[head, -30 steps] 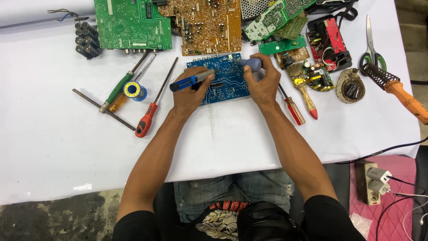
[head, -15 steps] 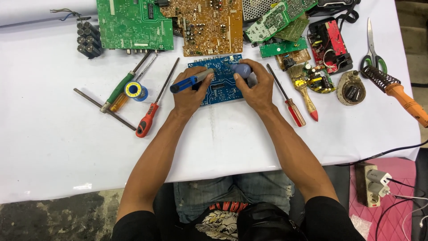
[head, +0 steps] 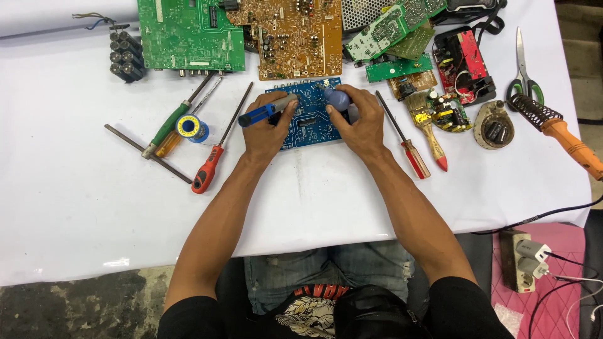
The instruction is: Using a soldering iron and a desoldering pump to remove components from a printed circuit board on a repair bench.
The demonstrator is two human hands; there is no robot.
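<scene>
White table (head: pixel 75 188): left hand (head: pixel 267 129) grips blue tool (head: pixel 264 111); right hand (head: pixel 361 122) clasps blue bulb (head: pixel 338 98) over blue board (head: pixel 308 122).

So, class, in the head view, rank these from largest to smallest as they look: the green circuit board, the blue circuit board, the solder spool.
1. green circuit board, partly cut off by the frame
2. blue circuit board, partly covered by hands
3. solder spool

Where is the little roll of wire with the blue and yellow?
The solder spool lies on the white table, left of the left hand, between the green-handled screwdriver and the red-handled screwdriver.
</scene>
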